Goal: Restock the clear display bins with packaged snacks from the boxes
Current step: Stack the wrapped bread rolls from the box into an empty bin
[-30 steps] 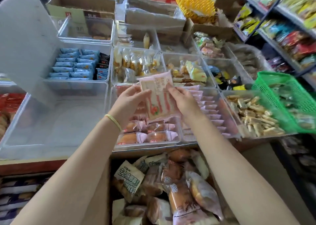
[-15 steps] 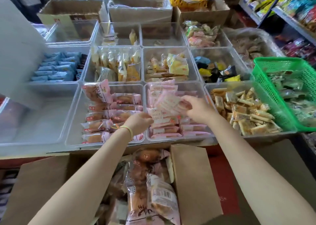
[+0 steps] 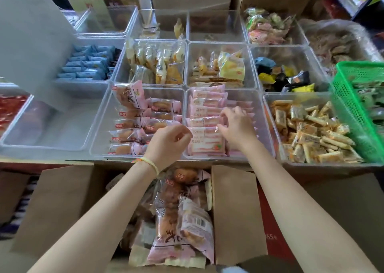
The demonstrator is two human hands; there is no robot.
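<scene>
Right hand [image 3: 236,127], palm down, fingers curled, grips pink wafer packs [image 3: 204,114] stacked in the near centre clear bin [image 3: 259,114]. Left hand [image 3: 168,141] hovers beside it, fingers loosely curled, holding nothing. Open cardboard box [image 3: 234,210] of bread packs lies nearer.

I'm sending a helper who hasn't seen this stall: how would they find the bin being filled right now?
Start at the open cardboard box nearest the person. Just behind it runs the front row of clear bins; take the bin where the right hand rests. Only it holds flat pale-pink packets in overlapping rows, unlike the brown cakes to its left.
</scene>
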